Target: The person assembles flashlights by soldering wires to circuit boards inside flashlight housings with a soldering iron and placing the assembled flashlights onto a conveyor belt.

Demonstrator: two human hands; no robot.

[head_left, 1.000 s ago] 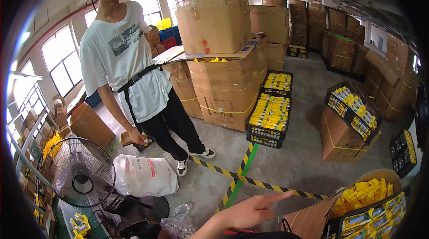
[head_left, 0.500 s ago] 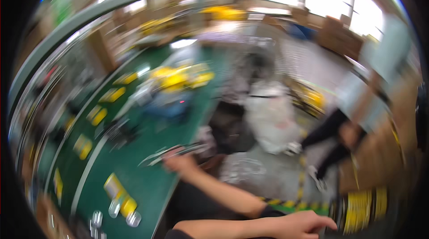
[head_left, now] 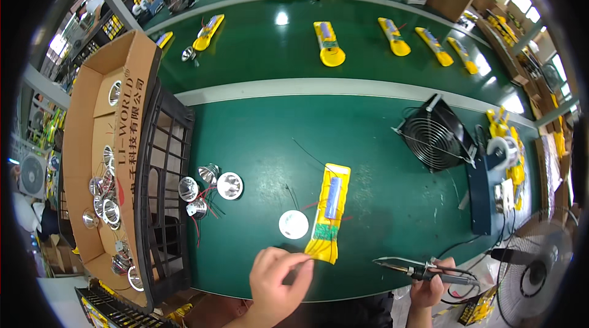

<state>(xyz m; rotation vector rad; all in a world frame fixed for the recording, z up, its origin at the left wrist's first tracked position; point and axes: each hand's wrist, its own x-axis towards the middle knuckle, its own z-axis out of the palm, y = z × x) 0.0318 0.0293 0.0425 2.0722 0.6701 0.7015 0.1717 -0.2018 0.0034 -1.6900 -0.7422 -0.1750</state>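
A yellow flashlight-like housing (head_left: 319,245) lies on the green bench in front of me, with a blue cell (head_left: 333,198), a small green circuit board (head_left: 325,232) and thin wires. My left hand (head_left: 279,285) is at its lower end, thumb and forefinger pinched; what is between the fingertips is too small to make out. A round white-faced part (head_left: 293,224) with wires sits just left of the housing. Off to the right, my right hand (head_left: 432,285) grips a soldering iron (head_left: 423,271) with a black handle, its tip pointing left, apart from the housing.
Several silver reflector cups (head_left: 208,174) lie at left beside a black crate (head_left: 165,187) and a cardboard box (head_left: 132,76) holding more. A black fan (head_left: 432,135) and a blue unit (head_left: 481,196) stand at right. More yellow housings (head_left: 329,46) lie on the far strip.
The view has swung from the aisle and a walking person to the bench before me. My left hand, earlier stretched out to the right, is now at the yellow housing. My right still holds the iron.
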